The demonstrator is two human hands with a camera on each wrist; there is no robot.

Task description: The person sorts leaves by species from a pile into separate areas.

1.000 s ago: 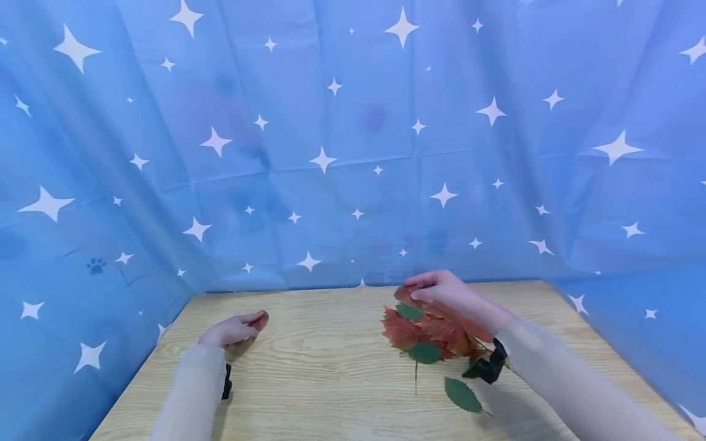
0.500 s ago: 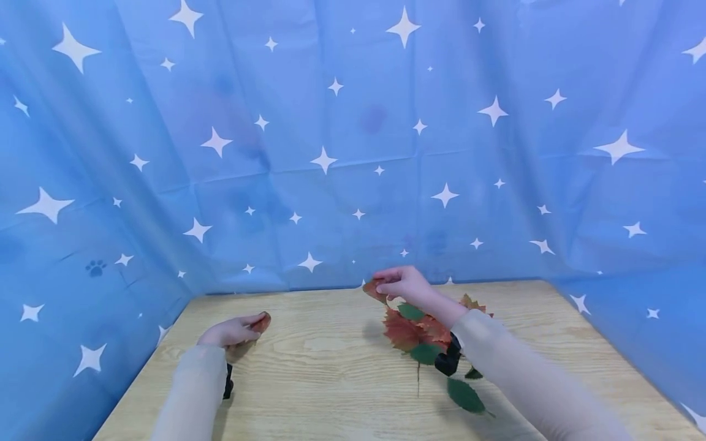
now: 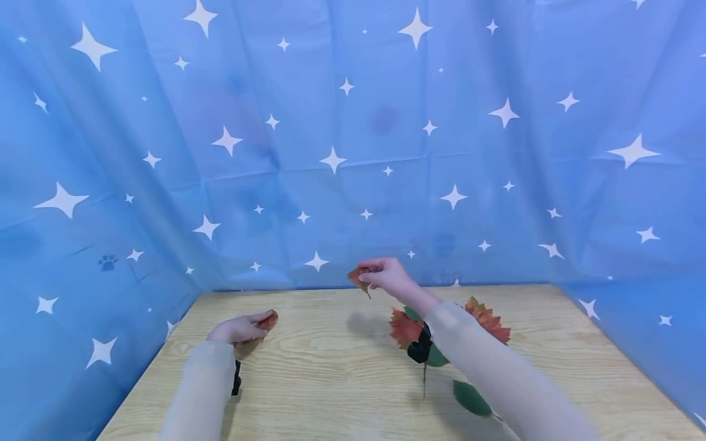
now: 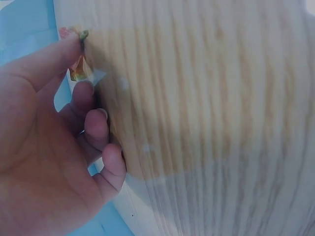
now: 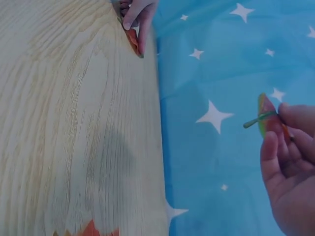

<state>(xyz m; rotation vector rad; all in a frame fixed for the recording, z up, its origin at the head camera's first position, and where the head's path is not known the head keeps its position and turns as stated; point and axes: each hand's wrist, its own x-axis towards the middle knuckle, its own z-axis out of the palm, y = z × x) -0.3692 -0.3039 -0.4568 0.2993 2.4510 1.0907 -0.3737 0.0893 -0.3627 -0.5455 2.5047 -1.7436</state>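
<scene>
My left hand (image 3: pixel 234 331) pinches a small reddish leaf (image 3: pixel 268 321) between thumb and fingers, low over the left part of the wooden table. In the left wrist view, part of that leaf (image 4: pixel 78 73) shows past the thumb, its other fingers curled loosely. Toward the back middle, my right hand (image 3: pixel 393 278) holds up another orange-red leaf (image 3: pixel 358 277), its stem hanging down. The right wrist view shows this leaf (image 5: pixel 269 115) with a green stem between thumb and fingertips. Below the right forearm lie red leaves (image 3: pixel 405 329), partly hidden by the sleeve and wrist camera.
An orange-red leaf (image 3: pixel 488 320) shows beyond the right sleeve. Nearer the front lies a green leaf (image 3: pixel 471 398) with a stem. The wooden table (image 3: pixel 320 380) meets a blue star-patterned cloth (image 3: pixel 353 196) at its back and sides.
My right hand has moved left and slightly up from over the leaf pile, carrying one leaf away from it. My left hand stays nearly still with its leaf; the head view has shifted slightly.
</scene>
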